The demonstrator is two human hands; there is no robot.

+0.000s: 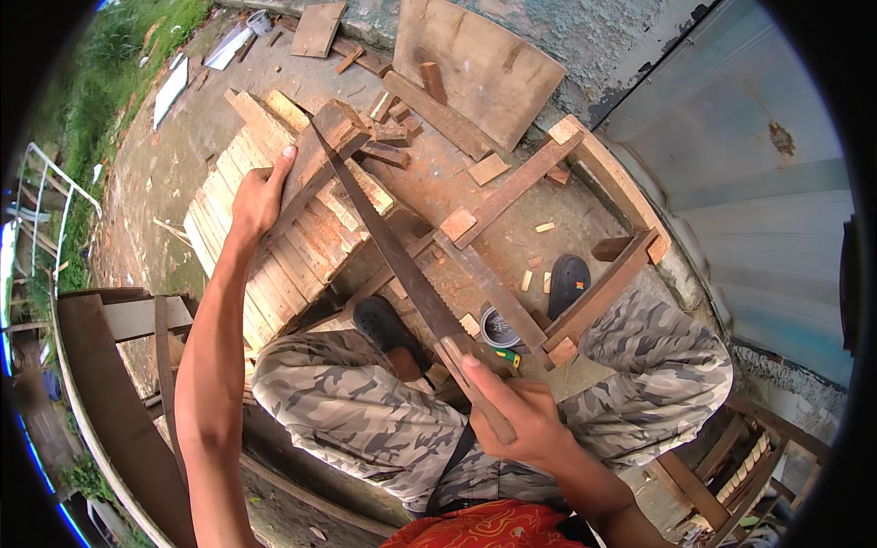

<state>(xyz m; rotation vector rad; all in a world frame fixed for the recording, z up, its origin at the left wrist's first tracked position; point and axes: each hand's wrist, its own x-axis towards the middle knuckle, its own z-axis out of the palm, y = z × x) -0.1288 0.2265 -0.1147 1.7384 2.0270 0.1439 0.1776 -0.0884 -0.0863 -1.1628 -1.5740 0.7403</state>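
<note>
My right hand (pixel 523 416) is closed round the wooden handle of a handsaw (pixel 395 251). The long dark blade slants up and to the left, and its tip end lies against a brown wooden board (pixel 306 173). My left hand (pixel 263 194) grips that board along its left edge, thumb on top; its other fingers are mostly hidden. Beneath the board stands a slatted bench of pale wood (pixel 265 283), its top tilted in view. To the right, an open frame of wooden bars (pixel 521 196) rests on the ground around my foot.
Several wood offcuts (pixel 393 128) lie beyond the bench. A large plywood sheet (pixel 484 64) leans at the wall, near a metal door (pixel 740 137). Between my feet are a round tin (pixel 500 327) and a yellow-green tape measure (pixel 508 357). Wooden furniture stands at lower left and right.
</note>
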